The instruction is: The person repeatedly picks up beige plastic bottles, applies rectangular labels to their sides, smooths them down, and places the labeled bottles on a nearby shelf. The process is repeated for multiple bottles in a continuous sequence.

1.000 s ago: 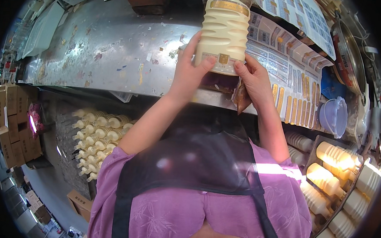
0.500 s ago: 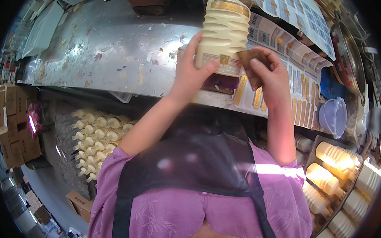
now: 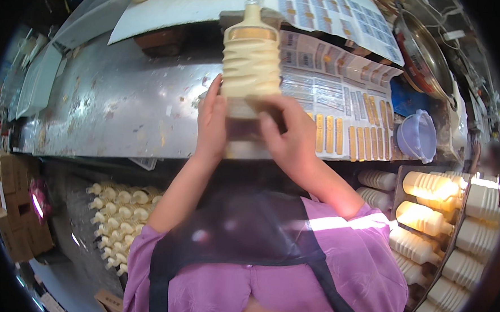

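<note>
A cream plastic bottle (image 3: 251, 65) with wavy ridges lies on the bench, its narrow neck pointing away from me. Around its upper body runs a gold label (image 3: 252, 34). Along the bottle's lower left side, my left hand (image 3: 212, 123) is closed against it. My right hand (image 3: 291, 133) reaches across the bottle's lower end, fingers bent and smeared by motion. A brown flat scraper, plain in the earlier frame, is now mostly hidden under those fingers. Below the bottle's base a dark maroon pad (image 3: 243, 129) shows blurred.
Sheets of gold labels (image 3: 330, 135) lie right of the bottle, with a white label sheet (image 3: 331, 16) behind. Beyond them stand a lilac bucket (image 3: 416, 136) and a metal pan (image 3: 428, 52). Bottles (image 3: 119, 217) fill the lower left; more bottles (image 3: 422, 218) lie in crates at lower right.
My right hand has swept left across the bottle's lower end, covering the small label there. My left thumb has come off the bottle's front toward its side. The whole view has shifted.
</note>
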Tool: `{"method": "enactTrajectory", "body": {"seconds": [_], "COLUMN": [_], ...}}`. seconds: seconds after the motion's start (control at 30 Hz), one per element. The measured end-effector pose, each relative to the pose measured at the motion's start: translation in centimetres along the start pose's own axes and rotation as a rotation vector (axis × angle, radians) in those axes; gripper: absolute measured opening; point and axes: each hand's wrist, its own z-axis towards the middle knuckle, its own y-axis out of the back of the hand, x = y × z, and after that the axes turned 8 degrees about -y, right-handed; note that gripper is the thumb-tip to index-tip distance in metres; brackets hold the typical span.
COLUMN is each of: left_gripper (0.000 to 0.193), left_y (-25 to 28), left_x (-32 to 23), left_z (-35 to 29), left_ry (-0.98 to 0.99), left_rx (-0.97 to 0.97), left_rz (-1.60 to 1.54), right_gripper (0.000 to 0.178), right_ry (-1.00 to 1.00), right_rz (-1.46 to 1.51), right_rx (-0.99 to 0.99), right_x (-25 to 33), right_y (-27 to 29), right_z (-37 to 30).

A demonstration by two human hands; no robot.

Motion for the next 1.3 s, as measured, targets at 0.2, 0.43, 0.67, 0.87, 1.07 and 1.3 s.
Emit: {"method": "enactTrajectory", "body": {"seconds": [0.2,0.43,0.67,0.87,1.07,1.3], "left_gripper": [0.072,0.048,0.050,0.051,0.049,0.049], "left_y": [-0.6,1.0,0.1,0.2,0.5,0.3], "left_x": [-0.1,2.0,-1.5,1.7,1.9,1.1], "left_z": [0.1,0.1,0.0,0.4,0.1,-0.1], "left_ry": [-0.188,-0.139,-0.104,-0.231,-0.176,-0.123], "left_rx": [0.037,0.054,0.085,0.041,0.025,0.093], "left_rz": [0.606,0.317,-0.070,0.449,0.351,0.267], "right_gripper": [0.035,0.043,0.033,0.052,0.055,0.057], "right_ry": [-0.178,-0.337,-0.685,-0.564,-0.505,-0.538], "right_rz": [0.067,0.157,0.631,0.563,0.624,0.660], "right_rx": [-0.103,-0.193,0.071,0.247,0.240,0.245], "right_x": [-3.6,-8.0,-9.3,-8.6,-9.3,-8.4], "right_y": [-1.4,-1.5,2.3,-0.6,-0.9,-1.0], "right_z": [-0.6,-1.2,0.9,1.3,1.1,0.9]}}
